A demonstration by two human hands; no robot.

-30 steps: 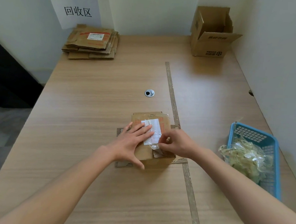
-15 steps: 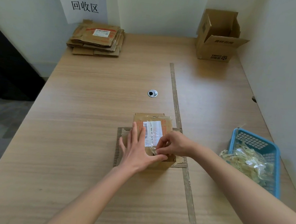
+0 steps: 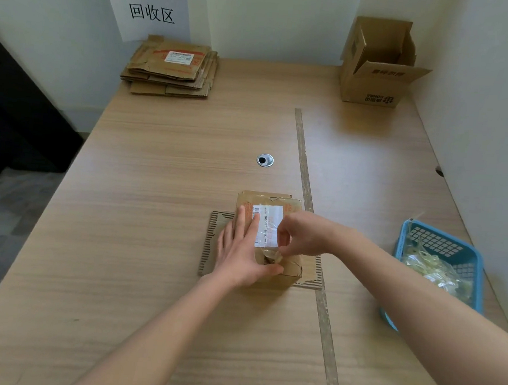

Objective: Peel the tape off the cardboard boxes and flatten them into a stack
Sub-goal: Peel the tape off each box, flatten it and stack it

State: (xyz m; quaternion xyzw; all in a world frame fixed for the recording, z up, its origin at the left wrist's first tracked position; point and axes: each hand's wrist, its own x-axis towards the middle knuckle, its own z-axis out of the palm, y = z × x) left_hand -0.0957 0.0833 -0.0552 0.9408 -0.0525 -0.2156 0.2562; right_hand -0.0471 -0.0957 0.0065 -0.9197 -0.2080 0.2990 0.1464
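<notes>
A small taped cardboard box (image 3: 289, 206) with a white label stands on a corrugated sheet (image 3: 214, 234) in the middle of the table. My left hand (image 3: 240, 251) lies flat on the box's left side, fingers straight, thumb along the near edge. My right hand (image 3: 300, 234) pinches a loose end of clear tape (image 3: 271, 254) at the near end of the box top. A stack of flattened boxes (image 3: 171, 66) lies at the far left corner. An open cardboard box (image 3: 376, 63) stands at the far right.
A blue basket (image 3: 440, 242) holding crumpled clear tape sits at the table's right edge, close to my right forearm. A strip of brown tape (image 3: 304, 159) runs along the tabletop. A cable hole (image 3: 265, 160) sits mid-table. A paper sign (image 3: 151, 10) hangs on the wall.
My left hand has turned from a spread grip across the box top to lying flat along its left side. My right hand has lifted the tape end slightly off the box.
</notes>
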